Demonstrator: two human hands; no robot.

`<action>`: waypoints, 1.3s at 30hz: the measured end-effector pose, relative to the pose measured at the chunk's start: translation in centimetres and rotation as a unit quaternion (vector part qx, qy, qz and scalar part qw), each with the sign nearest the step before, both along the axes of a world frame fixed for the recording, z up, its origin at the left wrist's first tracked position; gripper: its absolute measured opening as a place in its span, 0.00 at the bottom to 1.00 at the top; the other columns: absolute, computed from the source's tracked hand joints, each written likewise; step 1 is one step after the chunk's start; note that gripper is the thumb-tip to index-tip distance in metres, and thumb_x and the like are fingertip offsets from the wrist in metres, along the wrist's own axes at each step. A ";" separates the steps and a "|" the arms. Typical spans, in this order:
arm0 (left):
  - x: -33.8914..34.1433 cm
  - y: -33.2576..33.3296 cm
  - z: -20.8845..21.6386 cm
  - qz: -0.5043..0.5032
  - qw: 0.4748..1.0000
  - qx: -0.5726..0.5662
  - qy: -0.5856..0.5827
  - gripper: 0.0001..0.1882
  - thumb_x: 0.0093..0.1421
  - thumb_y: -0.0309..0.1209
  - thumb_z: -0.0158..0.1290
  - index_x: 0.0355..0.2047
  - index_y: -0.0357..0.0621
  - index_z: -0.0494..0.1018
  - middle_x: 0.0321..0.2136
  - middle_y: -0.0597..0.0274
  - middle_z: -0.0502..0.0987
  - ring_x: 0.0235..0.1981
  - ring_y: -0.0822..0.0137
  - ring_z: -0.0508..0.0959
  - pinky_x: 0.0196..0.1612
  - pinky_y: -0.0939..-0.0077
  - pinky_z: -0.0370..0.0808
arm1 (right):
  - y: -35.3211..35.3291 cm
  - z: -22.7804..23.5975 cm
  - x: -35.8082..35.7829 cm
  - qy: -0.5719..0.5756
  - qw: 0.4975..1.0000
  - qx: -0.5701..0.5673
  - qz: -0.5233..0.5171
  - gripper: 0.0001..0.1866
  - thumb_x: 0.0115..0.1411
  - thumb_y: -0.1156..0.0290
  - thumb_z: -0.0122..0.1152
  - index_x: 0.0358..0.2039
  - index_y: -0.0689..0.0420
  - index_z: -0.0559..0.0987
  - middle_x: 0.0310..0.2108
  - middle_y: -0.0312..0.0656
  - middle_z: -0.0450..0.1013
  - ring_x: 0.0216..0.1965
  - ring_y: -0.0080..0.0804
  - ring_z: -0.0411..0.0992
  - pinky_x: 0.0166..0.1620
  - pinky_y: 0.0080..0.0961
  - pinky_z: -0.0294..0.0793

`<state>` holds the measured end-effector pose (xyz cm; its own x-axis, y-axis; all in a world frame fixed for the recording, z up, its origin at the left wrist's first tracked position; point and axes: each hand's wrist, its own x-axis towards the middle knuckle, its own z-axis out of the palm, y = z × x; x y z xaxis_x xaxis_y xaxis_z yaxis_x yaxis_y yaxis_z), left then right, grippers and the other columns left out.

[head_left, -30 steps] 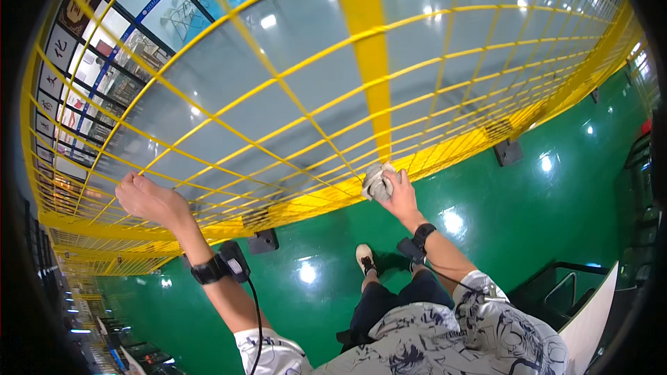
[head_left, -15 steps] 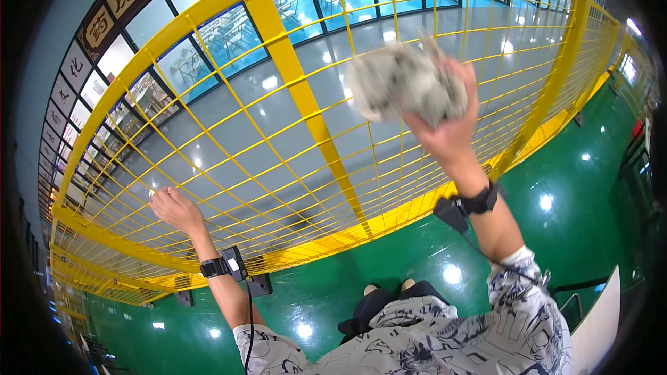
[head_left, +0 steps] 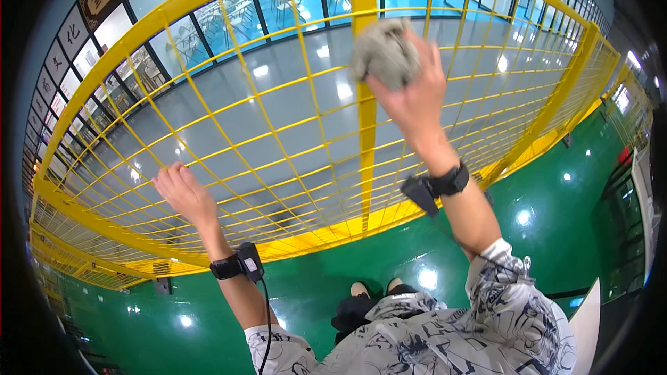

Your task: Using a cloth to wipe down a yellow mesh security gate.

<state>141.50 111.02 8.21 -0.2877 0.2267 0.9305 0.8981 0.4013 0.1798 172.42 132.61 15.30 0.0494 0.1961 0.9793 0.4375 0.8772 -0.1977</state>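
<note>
A tall yellow wire-mesh fence (head_left: 278,132) stands in front of me. My right hand (head_left: 410,90) is raised high and grips a crumpled grey cloth (head_left: 381,52), pressing it against the fence's thick vertical yellow post (head_left: 365,132) near the top rail. My left hand (head_left: 182,193) rests lower on the mesh to the left, fingers curled on the wires. Both wrists wear black bands, and a small black device hangs from each.
The floor (head_left: 542,187) under me is glossy green with light reflections. Beyond the fence lies a grey shiny floor and glass walls with blue frames (head_left: 208,21). My feet (head_left: 375,288) show at the fence's base. A dark rack (head_left: 625,236) stands at the right.
My right hand rose with the cloth from the fence's low rail to the upper part of the post. My view tilted up. My left hand stayed on the mesh.
</note>
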 end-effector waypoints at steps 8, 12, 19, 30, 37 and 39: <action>-0.1 0.9 -1.2 0.017 1.000 0.004 0.016 0.11 0.60 0.30 0.40 0.33 0.36 0.69 0.37 0.49 0.68 0.43 0.48 0.67 0.62 0.48 0.53 | 0.6 -17.9 2.5 -0.034 0.994 -0.101 0.037 0.33 0.38 0.68 0.73 0.47 0.53 0.68 0.39 0.49 0.68 0.39 0.50 0.65 0.40 0.40 0.69; -1.0 1.1 -1.7 0.019 0.999 0.024 0.014 0.11 0.60 0.31 0.41 0.33 0.36 0.68 0.38 0.48 0.68 0.45 0.47 0.67 0.62 0.47 0.52 | -1.2 -22.3 1.6 -0.088 0.988 -0.125 -0.005 0.35 0.39 0.70 0.73 0.48 0.52 0.66 0.40 0.46 0.68 0.39 0.50 0.64 0.41 0.43 0.67; -3.5 1.0 -2.8 0.048 0.994 0.063 0.069 0.15 0.65 0.35 0.36 0.33 0.34 0.66 0.36 0.46 0.68 0.44 0.47 0.65 0.54 0.49 0.56 | -0.7 -27.8 1.7 -0.062 0.996 -0.066 0.004 0.31 0.39 0.72 0.68 0.45 0.52 0.67 0.35 0.50 0.65 0.35 0.51 0.63 0.36 0.43 0.67; -3.5 1.7 -3.4 0.070 0.992 0.081 0.061 0.18 0.66 0.37 0.34 0.37 0.32 0.67 0.40 0.46 0.68 0.45 0.47 0.65 0.51 0.52 0.59 | -5.0 -39.9 4.0 -0.106 0.926 -0.360 0.042 0.32 0.36 0.72 0.70 0.46 0.49 0.70 0.42 0.55 0.63 0.39 0.59 0.69 0.40 0.44 0.73; 1.6 3.8 -2.4 0.009 0.992 0.120 0.047 0.23 0.67 0.38 0.33 0.53 0.32 0.63 0.57 0.39 0.60 0.61 0.43 0.56 0.62 0.47 0.51 | -2.0 -25.8 10.2 -0.261 0.905 -0.335 0.030 0.39 0.32 0.61 0.77 0.49 0.47 0.71 0.41 0.51 0.68 0.40 0.56 0.71 0.42 0.41 0.75; 4.3 3.9 -2.6 -0.013 0.987 0.155 -0.040 0.26 0.66 0.37 0.36 0.59 0.31 0.59 0.62 0.37 0.52 0.64 0.40 0.51 0.64 0.46 0.48 | 0.1 -19.3 12.1 -0.225 0.955 -0.190 0.020 0.38 0.33 0.60 0.77 0.47 0.52 0.71 0.42 0.50 0.70 0.41 0.52 0.72 0.44 0.39 0.75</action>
<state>145.81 114.93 5.58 -0.3609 -0.0578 0.9308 0.8854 0.2923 0.3615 184.52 132.66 -4.03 -0.3746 0.5355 0.7569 0.5213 0.7967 -0.3057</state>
